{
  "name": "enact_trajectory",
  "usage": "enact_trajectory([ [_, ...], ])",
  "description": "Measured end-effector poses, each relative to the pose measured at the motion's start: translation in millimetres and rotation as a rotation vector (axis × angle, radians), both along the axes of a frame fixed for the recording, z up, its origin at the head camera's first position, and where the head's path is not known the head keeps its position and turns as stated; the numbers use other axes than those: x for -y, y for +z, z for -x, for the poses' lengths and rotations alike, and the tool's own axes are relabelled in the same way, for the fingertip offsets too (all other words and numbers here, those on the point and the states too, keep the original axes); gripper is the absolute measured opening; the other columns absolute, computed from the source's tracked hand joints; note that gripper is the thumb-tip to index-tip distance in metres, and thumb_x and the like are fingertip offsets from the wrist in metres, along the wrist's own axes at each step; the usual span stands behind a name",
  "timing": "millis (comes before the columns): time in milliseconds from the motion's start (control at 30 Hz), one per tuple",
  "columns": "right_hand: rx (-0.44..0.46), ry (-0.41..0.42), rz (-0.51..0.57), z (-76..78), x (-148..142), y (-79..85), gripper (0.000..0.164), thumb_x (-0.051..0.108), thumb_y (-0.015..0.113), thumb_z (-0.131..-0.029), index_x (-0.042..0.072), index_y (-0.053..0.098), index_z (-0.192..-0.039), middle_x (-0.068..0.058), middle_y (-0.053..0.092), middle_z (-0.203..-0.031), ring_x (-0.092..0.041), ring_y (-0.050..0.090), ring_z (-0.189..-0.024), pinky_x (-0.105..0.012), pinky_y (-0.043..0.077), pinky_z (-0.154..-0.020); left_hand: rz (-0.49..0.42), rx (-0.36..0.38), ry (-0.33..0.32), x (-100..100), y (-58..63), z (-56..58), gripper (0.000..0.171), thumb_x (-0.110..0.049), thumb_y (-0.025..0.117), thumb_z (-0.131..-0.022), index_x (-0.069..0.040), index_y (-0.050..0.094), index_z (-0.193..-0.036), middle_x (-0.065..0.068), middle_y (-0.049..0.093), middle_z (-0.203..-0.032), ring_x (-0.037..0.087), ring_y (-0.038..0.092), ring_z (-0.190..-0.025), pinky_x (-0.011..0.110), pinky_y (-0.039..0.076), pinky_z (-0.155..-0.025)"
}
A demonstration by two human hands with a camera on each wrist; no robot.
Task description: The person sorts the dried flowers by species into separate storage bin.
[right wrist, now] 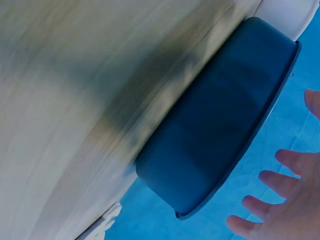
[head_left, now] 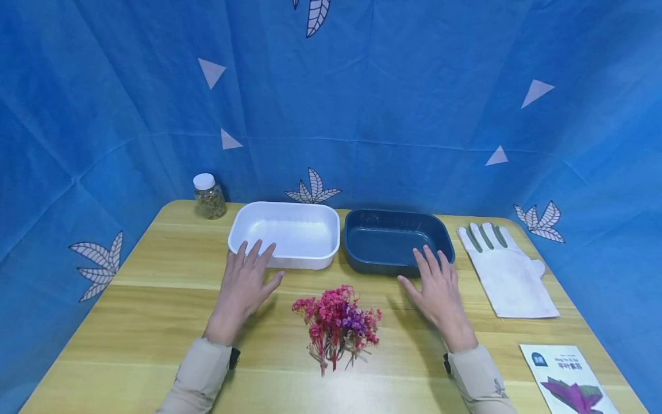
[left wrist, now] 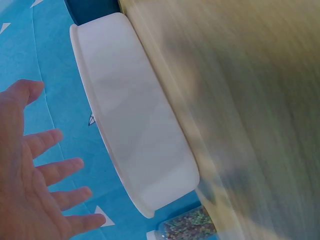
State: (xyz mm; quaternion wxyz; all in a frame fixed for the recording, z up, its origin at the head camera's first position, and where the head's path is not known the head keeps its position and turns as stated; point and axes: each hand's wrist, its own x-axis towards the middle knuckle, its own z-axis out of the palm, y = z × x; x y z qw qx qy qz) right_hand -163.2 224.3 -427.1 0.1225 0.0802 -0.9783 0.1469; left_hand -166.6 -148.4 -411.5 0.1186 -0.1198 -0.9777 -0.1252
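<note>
My left hand [head_left: 245, 283], fingers spread, hovers at the near left edge of a white rectangular basin [head_left: 289, 261]. In the left wrist view that hand [left wrist: 35, 165] is apart from the white basin [left wrist: 135, 115] and holds nothing. Over the near right side of a dark blue basin [head_left: 383, 267] is my right hand [head_left: 438, 290], its fingers also spread. The right wrist view shows a gap between this hand [right wrist: 285, 195] and the dark blue basin [right wrist: 220, 120]. Between the two hands, a small bunch of pink and purple dried flowers [head_left: 336, 316] lies on the table.
A jar with a white lid [head_left: 210, 198] stands at the back left. At the right lie white gloves [head_left: 509, 282] with green-grey marks on the fingers. A seed packet [head_left: 566, 376] with a purple plant picture is at the front right. Blue cloth [head_left: 362, 103] hangs behind the wooden table [head_left: 139, 322].
</note>
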Motion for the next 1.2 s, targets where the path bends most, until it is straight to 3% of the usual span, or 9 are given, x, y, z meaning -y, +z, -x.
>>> enact_trajectory([
  [333,0.013,-0.004,0.03,-2.3,1,0.2,0.071,0.043,0.057,-0.092,0.003,0.033,-0.145,-0.024,0.027,-0.15,-0.047,0.017,-0.137,-0.066,0.016,-0.108,-0.026,0.047,-0.002,2,-0.2,-2.3,0.063,-0.047,0.052,-0.093,-0.01,0.041,-0.143,0.023,0.035,-0.147,0.048,0.023,-0.136,0.065,0.018,-0.109],
  [667,0.011,-0.003,0.1,-5.6,2,2.9,0.065,0.041,0.056,-0.094,0.0,0.038,-0.142,-0.025,0.029,-0.149,-0.046,0.022,-0.135,-0.066,0.022,-0.104,-0.054,0.04,-0.012,2,1.3,-2.4,0.06,-0.044,0.054,-0.094,-0.008,0.043,-0.141,0.024,0.04,-0.143,0.049,0.03,-0.132,0.065,0.022,-0.107],
  [933,-0.068,0.037,0.296,-15.1,12,-0.9,0.046,0.026,0.058,-0.095,-0.004,0.052,-0.129,-0.027,0.049,-0.133,-0.043,0.041,-0.124,-0.063,0.029,-0.103,-0.098,0.012,-0.043,1,1.0,-1.6,0.051,-0.031,0.057,-0.094,-0.001,0.05,-0.134,0.023,0.054,-0.13,0.042,0.049,-0.12,0.057,0.039,-0.1],
  [1067,-0.045,0.043,0.399,-22.7,19,-1.1,0.039,0.025,0.056,-0.096,-0.002,0.056,-0.125,-0.024,0.055,-0.127,-0.041,0.046,-0.12,-0.057,0.032,-0.104,-0.114,0.007,-0.037,1,0.5,-0.4,0.046,-0.027,0.057,-0.095,0.0,0.053,-0.131,0.022,0.057,-0.126,0.04,0.053,-0.116,0.055,0.043,-0.095],
  [1200,-0.026,0.033,0.483,-30.0,28,-0.2,0.035,0.024,0.057,-0.096,-0.001,0.06,-0.12,-0.02,0.06,-0.119,-0.037,0.053,-0.113,-0.053,0.042,-0.097,-0.138,-0.011,-0.026,2,1.1,1.8,0.041,-0.023,0.059,-0.094,0.001,0.056,-0.127,0.022,0.059,-0.123,0.04,0.056,-0.112,0.054,0.048,-0.09],
])
